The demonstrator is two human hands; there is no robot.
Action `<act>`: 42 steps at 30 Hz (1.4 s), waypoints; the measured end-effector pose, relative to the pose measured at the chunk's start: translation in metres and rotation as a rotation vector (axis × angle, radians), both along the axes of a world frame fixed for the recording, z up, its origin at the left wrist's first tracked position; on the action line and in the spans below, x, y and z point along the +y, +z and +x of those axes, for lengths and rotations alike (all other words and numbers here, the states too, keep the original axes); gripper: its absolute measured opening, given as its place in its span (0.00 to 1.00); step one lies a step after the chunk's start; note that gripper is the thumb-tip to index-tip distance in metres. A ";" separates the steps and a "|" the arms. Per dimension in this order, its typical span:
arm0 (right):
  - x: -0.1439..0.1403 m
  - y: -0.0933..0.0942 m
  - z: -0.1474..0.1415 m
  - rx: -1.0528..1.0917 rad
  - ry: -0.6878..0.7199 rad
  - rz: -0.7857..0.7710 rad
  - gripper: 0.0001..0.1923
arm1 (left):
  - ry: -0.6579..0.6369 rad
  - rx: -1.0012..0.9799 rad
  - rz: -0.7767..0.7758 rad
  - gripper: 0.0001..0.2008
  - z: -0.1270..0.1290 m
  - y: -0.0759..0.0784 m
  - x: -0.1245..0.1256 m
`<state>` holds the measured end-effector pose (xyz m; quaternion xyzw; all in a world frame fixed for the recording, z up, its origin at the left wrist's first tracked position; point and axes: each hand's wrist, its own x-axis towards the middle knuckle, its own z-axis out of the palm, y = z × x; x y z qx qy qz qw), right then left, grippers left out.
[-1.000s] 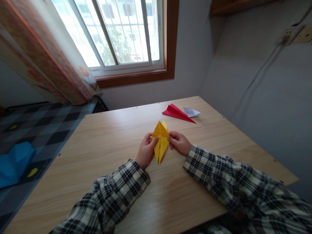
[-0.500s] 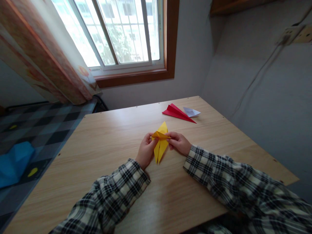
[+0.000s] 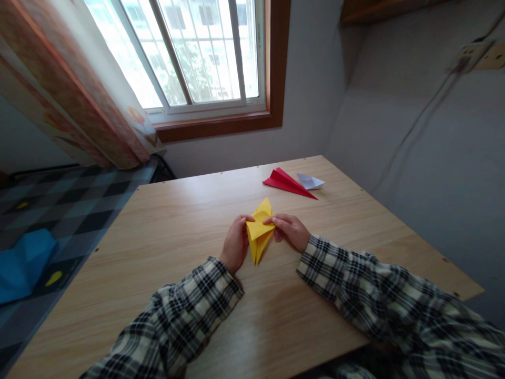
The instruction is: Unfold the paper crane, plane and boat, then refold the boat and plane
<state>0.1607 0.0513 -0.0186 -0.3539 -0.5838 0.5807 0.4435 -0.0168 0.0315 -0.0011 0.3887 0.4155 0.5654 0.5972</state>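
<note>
Here the yellow folded paper point(image 3: 259, 231) sits between the two hands, its long point aimed back toward the person and a shorter tip poking up past the fingers on the far side. A flap lies folded down across its middle. The left hand point(image 3: 235, 243) pinches the paper's left edge, thumb on top near the fold, while the right hand point(image 3: 290, 230) pinches the right edge, its fingertips point(image 3: 269, 221) reaching onto the flap. Both hands are closed on the paper, one at each side, nearly meeting across it. Whether the paper's lower point rests on the surface point(image 3: 189, 210) or hangs just above it cannot be told.

Behind each hand runs a sleeve in black-and-white plaid, the left sleeve point(image 3: 177, 321) and the right sleeve point(image 3: 379, 295) both lying on the pale wood surface.

Beyond the right hand, well apart from it and toward the far edge, lies a red paper plane point(image 3: 286, 182), with a small white folded paper point(image 3: 310, 182) just beside it on its right, the two seeming to touch.

Farther off past the hands, a window point(image 3: 189, 52) with a brown wooden frame lets in daylight, and a patterned curtain point(image 3: 71, 89) hangs to the left of it. Off to the left of the left hand, below the surface, lies a checked cover point(image 3: 67, 205) with a blue cloth point(image 3: 23, 263) on it.
</note>
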 end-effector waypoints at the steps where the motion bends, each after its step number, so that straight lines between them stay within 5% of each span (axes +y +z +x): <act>1: 0.000 0.000 0.000 -0.015 -0.012 0.001 0.20 | -0.001 -0.013 0.001 0.10 0.000 0.000 0.000; 6: 0.000 -0.002 -0.003 -0.023 -0.035 0.006 0.16 | -0.080 -0.001 -0.027 0.16 -0.002 -0.004 -0.002; 13: 0.003 -0.008 -0.004 0.095 -0.018 0.018 0.28 | -0.171 -0.075 0.023 0.29 -0.002 -0.003 -0.004; 33: 0.001 -0.001 -0.004 0.020 -0.022 -0.044 0.22 | -0.119 0.010 0.067 0.17 -0.003 -0.009 -0.002; 42: 0.002 -0.005 -0.005 0.006 -0.078 -0.035 0.21 | 0.115 0.415 0.281 0.09 -0.008 -0.007 -0.002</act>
